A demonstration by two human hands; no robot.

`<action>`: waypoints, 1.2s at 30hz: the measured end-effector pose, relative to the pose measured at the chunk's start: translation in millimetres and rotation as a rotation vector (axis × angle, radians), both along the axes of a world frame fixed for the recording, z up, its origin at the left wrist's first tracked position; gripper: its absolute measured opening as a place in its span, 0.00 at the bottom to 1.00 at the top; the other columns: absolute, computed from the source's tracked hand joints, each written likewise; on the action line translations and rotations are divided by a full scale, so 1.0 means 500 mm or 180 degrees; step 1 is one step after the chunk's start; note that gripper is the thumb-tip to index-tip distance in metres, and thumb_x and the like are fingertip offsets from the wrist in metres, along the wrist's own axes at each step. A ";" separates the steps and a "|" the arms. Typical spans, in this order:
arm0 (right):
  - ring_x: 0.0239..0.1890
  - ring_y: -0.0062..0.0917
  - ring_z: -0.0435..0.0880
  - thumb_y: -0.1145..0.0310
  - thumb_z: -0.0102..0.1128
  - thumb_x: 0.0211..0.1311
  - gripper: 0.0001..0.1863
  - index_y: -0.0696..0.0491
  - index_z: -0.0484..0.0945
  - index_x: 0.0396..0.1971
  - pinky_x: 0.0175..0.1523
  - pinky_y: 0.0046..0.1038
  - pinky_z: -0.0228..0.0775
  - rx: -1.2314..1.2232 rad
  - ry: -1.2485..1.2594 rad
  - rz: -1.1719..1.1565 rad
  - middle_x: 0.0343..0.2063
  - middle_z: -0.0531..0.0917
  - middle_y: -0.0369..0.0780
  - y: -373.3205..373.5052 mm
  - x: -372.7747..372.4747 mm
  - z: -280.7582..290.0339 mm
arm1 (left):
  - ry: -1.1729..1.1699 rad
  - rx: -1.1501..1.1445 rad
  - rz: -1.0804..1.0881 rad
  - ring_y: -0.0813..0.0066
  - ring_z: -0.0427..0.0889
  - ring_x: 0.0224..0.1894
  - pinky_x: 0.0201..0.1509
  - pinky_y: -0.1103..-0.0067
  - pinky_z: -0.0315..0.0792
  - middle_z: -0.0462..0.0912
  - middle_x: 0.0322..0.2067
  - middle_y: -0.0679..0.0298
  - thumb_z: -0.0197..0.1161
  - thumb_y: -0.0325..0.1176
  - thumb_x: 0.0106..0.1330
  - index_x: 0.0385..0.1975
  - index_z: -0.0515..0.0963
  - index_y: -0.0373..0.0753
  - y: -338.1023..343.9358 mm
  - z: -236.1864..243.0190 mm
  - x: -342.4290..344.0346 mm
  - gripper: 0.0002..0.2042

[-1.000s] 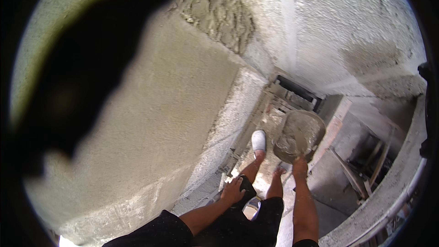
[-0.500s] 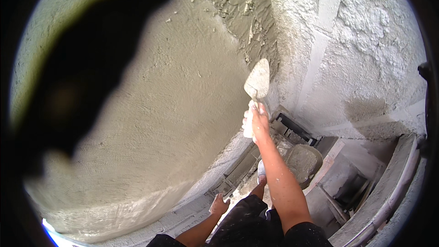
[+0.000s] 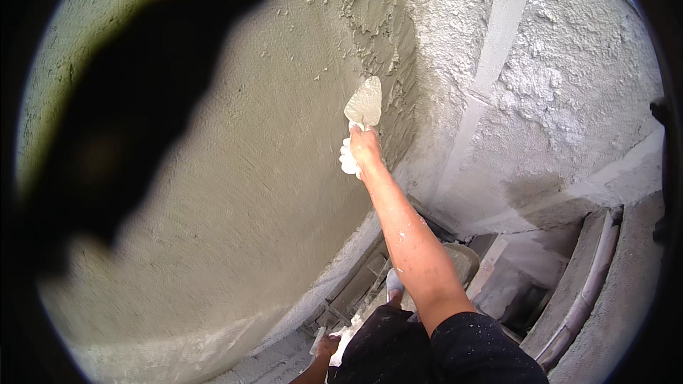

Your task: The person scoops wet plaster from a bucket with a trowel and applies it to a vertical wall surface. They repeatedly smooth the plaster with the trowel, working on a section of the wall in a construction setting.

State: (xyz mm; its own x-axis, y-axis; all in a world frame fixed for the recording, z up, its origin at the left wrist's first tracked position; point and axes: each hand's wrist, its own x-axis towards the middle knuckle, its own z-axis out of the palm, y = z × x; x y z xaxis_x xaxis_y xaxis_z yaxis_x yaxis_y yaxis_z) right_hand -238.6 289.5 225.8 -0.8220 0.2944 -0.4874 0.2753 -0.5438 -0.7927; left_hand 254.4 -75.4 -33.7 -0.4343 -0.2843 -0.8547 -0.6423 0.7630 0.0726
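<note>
My right hand [image 3: 365, 146] is closed round the handle of a pointed trowel [image 3: 364, 103], its fingers and the handle whitened with plaster. The trowel's blade points up and is coated in wet-looking grey plaster. It overlaps the large grey plastered wall [image 3: 277, 149], beside a rough, ridged strip of fresh plaster [image 3: 380, 32]; whether it touches the wall I cannot tell. Low down near my dark shorts, my left hand [image 3: 329, 345] looks curled against a thin pale edge [image 3: 317, 340]. What that edge belongs to is hidden.
A rough whitish wall [image 3: 555, 85] with a smooth raised band [image 3: 491, 64] meets the plastered one at a corner. Behind my right forearm, a container [image 3: 464, 259] is partly hidden. A curved ledge [image 3: 594, 277] runs at lower right. One foot [image 3: 394, 283] shows below. A blurred dark shape covers the left.
My right hand has moved up and left with the trowel, which now overlaps the plastered wall more. My left hand has dropped lower, and the whole view has shifted somewhat.
</note>
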 end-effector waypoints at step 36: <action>0.15 0.21 0.75 0.70 0.55 0.68 0.07 0.54 0.73 0.43 0.20 0.24 0.69 0.0803 -0.1375 -0.0142 0.23 0.77 0.36 0.301 0.791 -0.371 | 0.0752 -0.0334 -0.1859 0.45 0.87 0.47 0.54 0.58 0.80 0.87 0.42 0.46 0.71 0.46 0.61 0.46 0.81 0.36 0.313 -0.083 -0.226 0.21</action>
